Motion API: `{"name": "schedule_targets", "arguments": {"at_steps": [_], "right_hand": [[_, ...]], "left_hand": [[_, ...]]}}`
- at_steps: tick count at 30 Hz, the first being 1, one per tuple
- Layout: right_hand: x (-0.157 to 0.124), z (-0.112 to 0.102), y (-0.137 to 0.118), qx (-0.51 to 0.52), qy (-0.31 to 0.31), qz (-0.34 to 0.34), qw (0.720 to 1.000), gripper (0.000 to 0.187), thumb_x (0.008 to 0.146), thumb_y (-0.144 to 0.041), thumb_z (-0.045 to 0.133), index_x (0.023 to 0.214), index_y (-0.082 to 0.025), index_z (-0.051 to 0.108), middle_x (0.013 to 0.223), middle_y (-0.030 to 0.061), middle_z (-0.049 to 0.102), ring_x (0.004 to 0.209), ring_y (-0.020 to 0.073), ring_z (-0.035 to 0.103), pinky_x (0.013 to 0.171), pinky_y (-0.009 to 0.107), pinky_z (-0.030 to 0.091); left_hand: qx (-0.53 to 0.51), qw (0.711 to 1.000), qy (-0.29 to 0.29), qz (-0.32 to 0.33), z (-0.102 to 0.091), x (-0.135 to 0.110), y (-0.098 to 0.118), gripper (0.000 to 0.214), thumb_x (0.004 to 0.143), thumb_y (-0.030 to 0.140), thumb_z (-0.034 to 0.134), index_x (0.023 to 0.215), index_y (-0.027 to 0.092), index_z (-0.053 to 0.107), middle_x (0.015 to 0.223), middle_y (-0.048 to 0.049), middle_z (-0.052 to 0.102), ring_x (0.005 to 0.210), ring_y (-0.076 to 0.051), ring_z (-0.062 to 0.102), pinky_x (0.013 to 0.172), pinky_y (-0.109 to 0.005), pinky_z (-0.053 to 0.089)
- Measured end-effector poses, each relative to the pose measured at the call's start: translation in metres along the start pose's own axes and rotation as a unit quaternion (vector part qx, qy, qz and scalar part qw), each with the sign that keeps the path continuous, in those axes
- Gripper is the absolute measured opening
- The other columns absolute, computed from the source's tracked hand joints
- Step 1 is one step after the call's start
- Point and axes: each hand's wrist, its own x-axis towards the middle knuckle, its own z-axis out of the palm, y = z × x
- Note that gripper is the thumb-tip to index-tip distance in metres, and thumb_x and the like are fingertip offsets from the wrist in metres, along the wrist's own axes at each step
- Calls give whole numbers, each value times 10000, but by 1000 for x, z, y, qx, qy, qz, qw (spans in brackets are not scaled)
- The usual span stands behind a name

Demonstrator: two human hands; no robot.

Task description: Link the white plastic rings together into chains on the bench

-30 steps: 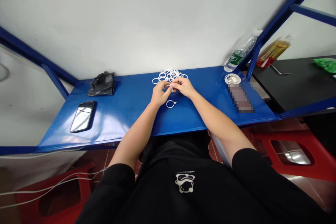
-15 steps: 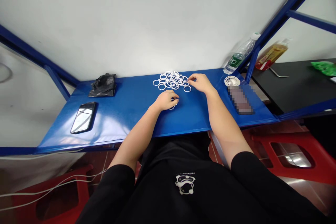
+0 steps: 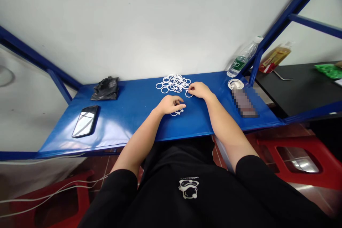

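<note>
A heap of several white plastic rings (image 3: pixel 173 82) lies at the back of the blue shelf (image 3: pixel 128 114). My right hand (image 3: pixel 199 90) rests at the heap's right edge, its fingers pinched on one ring there. My left hand (image 3: pixel 170 105) lies nearer to me, fingers curled over a couple of loose white rings (image 3: pixel 177 113) on the shelf. Whether those fingers grip the rings or only cover them is hidden.
A black phone (image 3: pixel 85 121) lies at the left and a crumpled black bag (image 3: pixel 105 88) behind it. At the right stand a roll of white tape (image 3: pixel 235 84), a blurred dark object (image 3: pixel 244 102) and a water bottle (image 3: pixel 242 58). Red stools (image 3: pixel 299 156) sit below.
My hands have parted. The left one dropped toward me onto the loose ring, and the right one reached to the heap's right edge and closed on a ring.
</note>
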Motion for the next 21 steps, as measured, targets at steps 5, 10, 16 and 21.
{"name": "schedule_targets", "arguments": {"at_steps": [5,10,16,21], "right_hand": [[-2,2,-6,150,-88,-50,983,76,775,-225,778,835,-219,824,853,9,811,755,174,697,701,279,496],[-3,10,-21,284,-39,-100,953,205,805,-344,762,923,-193,835,797,10,782,673,150,643,649,276,484],[-6,23,-44,248,51,-144,957,160,834,-240,701,896,-214,846,881,27,782,734,158,657,696,286,486],[-7,26,-48,236,87,-169,953,207,840,-186,657,933,-213,841,958,47,760,723,160,631,716,312,505]], "left_hand": [[-14,998,58,-14,2,2,-7,415,972,602,652,999,218,807,761,-26,788,674,-195,728,662,-308,550],[-11,983,179,-26,7,11,-26,339,1031,512,607,1074,228,787,842,-31,805,750,-197,755,727,-320,576],[-10,970,243,19,8,14,-35,319,1015,496,656,1110,221,785,972,-69,807,847,-192,752,756,-314,585],[18,961,276,32,6,14,-31,287,1018,470,663,1059,217,792,960,-65,800,830,-181,735,757,-314,576]]}}
